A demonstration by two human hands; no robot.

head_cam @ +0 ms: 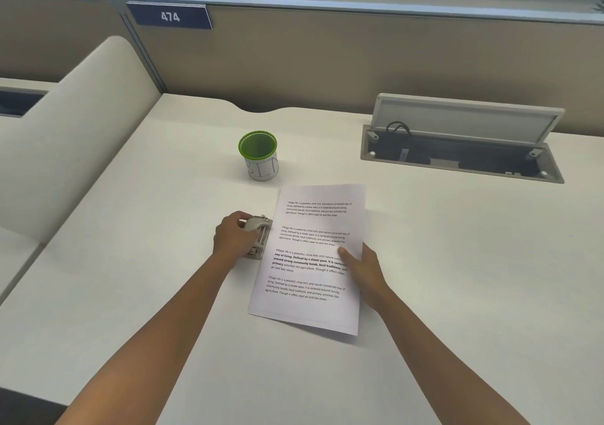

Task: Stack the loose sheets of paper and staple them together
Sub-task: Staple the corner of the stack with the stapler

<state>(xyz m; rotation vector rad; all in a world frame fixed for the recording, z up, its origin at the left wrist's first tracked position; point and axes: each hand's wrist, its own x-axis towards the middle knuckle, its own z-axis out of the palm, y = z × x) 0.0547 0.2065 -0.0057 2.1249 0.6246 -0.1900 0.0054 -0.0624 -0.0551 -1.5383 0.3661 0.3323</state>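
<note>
A stack of white printed sheets [310, 225] lies on the white desk [457, 261], slightly tilted. A grey metal stapler-like device [260, 232] sits against the stack's left edge. My left hand [233, 236] is closed over its top from the left. My right hand [362, 268] grips the right edge of the sheets, thumb on top of the text and fingers at the edge. The lower sheets of the stack are hidden under the top page.
A cup with a green rim [259, 155] stands behind the paper. An open cable hatch [464, 140] is set into the desk at the back right. A beige divider [81, 124] rises on the left, a partition wall with a "474" sign [170, 16] behind.
</note>
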